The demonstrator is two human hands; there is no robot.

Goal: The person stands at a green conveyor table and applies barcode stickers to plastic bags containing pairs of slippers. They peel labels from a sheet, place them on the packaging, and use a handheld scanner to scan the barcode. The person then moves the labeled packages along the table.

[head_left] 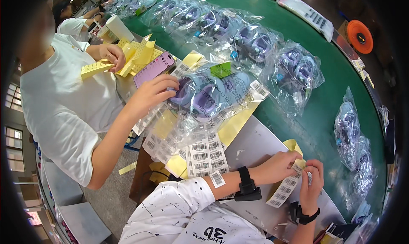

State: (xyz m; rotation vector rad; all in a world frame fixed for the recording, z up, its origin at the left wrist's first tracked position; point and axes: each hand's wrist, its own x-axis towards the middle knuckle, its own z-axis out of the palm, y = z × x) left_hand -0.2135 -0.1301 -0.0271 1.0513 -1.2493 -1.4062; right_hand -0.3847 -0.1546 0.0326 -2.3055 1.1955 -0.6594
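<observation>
The left hand (279,165) and right hand (311,186) both pinch a strip of barcode labels (284,190) on yellow backing, held over a grey board (255,146) beside the green belt (324,95). The right fingertips seem to be peeling one label, though it is too small to be sure. Across the board, a co-worker's hand (151,95) rests on a bagged purple item (204,97).

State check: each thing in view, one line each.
left hand: pinching the barcode label strip
right hand: peeling at the strip's end
white barcode label strip on yellow backing: held, hanging curved
clear plastic bags of purple parts: closed, lying on the green belt
pink phone: flat, screen lit
</observation>
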